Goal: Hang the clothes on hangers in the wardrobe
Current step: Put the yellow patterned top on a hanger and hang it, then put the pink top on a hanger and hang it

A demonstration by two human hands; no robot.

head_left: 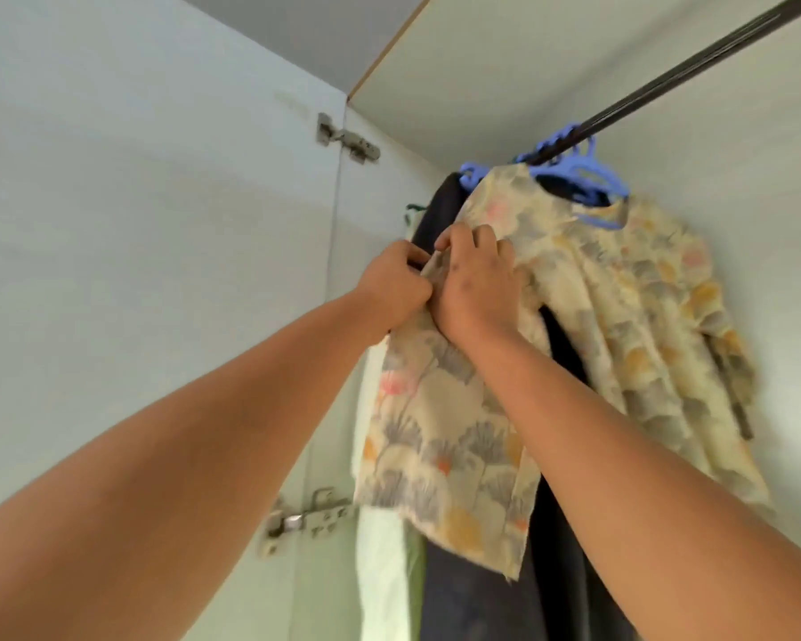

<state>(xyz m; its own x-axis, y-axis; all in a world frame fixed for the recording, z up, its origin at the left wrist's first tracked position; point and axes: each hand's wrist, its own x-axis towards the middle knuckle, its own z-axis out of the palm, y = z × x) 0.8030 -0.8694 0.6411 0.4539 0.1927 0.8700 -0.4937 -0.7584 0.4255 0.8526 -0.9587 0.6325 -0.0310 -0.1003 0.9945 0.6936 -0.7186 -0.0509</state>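
Note:
A cream garment with a grey, orange and pink floral print hangs on a blue hanger from the dark wardrobe rail. Both of my hands are raised to its left sleeve. My left hand pinches the sleeve's upper edge with curled fingers. My right hand lies over the sleeve just beside it, fingers bent and gripping the cloth. The sleeve hangs down below both hands.
A dark navy garment hangs behind the floral one, and a white and pale green one hangs to its left. The open wardrobe door with two metal hinges stands left. The wardrobe's top panel is close above.

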